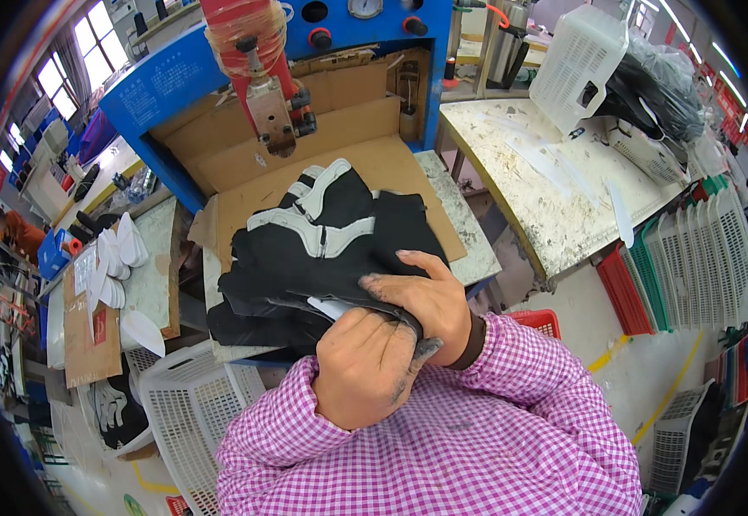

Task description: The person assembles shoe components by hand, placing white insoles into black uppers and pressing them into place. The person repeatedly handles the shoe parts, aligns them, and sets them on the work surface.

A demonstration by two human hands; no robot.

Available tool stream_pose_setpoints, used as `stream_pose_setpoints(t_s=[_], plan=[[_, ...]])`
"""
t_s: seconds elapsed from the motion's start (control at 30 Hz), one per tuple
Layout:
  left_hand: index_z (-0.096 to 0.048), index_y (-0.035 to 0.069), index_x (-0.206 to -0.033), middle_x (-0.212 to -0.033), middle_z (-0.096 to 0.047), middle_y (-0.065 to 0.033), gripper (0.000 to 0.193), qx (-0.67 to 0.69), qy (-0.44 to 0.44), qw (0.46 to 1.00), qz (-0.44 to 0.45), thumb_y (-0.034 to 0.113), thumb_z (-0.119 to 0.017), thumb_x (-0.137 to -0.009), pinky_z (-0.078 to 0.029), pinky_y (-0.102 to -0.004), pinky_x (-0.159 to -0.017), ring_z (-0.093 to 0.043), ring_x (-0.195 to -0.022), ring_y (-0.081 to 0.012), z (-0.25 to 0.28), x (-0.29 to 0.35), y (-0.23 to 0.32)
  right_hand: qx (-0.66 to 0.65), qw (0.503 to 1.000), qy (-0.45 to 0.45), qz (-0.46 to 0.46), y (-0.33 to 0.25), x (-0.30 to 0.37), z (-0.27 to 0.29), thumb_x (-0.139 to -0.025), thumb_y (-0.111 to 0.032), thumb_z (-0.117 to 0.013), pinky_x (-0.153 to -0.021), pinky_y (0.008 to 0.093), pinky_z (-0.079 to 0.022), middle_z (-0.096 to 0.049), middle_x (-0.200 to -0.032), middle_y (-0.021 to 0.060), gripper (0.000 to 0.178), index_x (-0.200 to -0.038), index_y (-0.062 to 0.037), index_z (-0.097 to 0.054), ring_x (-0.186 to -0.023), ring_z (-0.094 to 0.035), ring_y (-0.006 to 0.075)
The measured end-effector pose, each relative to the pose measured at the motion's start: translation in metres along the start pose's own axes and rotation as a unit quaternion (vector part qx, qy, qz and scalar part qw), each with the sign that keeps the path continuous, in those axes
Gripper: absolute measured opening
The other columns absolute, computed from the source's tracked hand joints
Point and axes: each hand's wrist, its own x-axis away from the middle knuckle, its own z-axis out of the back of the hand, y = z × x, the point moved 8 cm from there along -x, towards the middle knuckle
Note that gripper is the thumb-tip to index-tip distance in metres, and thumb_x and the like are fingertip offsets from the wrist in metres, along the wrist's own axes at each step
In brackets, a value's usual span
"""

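Note:
Both of my hands are at the near edge of a black fabric shoe upper [296, 279], which lies on top of a pile of similar pieces with pale grey trim. My left hand [361, 365] is closed like a fist at that edge, its fingers curled round the fabric. Behind its knuckles a white strip [329, 306] pokes out of the upper. My right hand [430, 305] grips the same upper from the right, thumb and fingers bent over the cloth. Other black uppers [339, 193] with grey trim lie farther back. What the fingertips hold underneath is hidden.
A blue machine frame [154, 90] stands over the pile, with a metal press head [275, 120] hanging above. Cardboard [434, 219] covers its bed. White insoles [111, 271] lie on the left bench. White crates [189, 400] stand at lower left; a tilted white basket [576, 64] sits on the right table.

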Motion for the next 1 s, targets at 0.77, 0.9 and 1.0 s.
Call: stream_pose_setpoints(t_s=[0.77, 0.9, 1.0], plan=[[-0.051, 0.000, -0.066, -0.059, -0.040, 0.0069, 0.037, 0.379, 0.093, 0.835, 0.388, 0.020, -0.052, -0.097, -0.028, -0.0226, -0.049, -0.033, -0.058, -0.0025, -0.040, 0.013, -0.137, 0.213, 0.954, -0.159, -0.136, 0.030, 0.007, 0.010, -0.058, -0.045, -0.081, -0.106, 0.0495, -0.025, -0.027, -0.143, 0.0328, 0.110, -0.137, 0.0103, -0.029, -0.134, -0.029, 0.0430], [-0.058, -0.002, -0.080, -0.070, -0.050, 0.0044, 0.032, 0.429, 0.083, 0.833, 0.340, 0.022, -0.050, -0.099, -0.035, -0.0209, -0.052, -0.041, -0.064, -0.0031, -0.039, 0.013, -0.103, 0.182, 0.962, -0.135, -0.150, 0.040, -0.001, -0.005, -0.054, -0.046, -0.083, -0.107, 0.0487, -0.024, -0.026, -0.143, 0.0324, 0.117, -0.139, 0.0099, -0.025, -0.134, -0.029, 0.0425], [-0.059, -0.004, -0.084, -0.070, -0.056, -0.0006, 0.026, 0.383, 0.018, 0.871, 0.308, 0.021, -0.063, -0.090, -0.043, -0.0227, -0.056, -0.050, -0.067, -0.0051, -0.033, 0.009, -0.077, 0.127, 0.984, -0.068, -0.103, 0.034, -0.005, -0.002, -0.064, -0.033, -0.079, -0.098, 0.0440, -0.036, -0.042, -0.134, 0.0285, 0.092, -0.133, 0.0089, -0.035, -0.120, -0.047, 0.0379]])
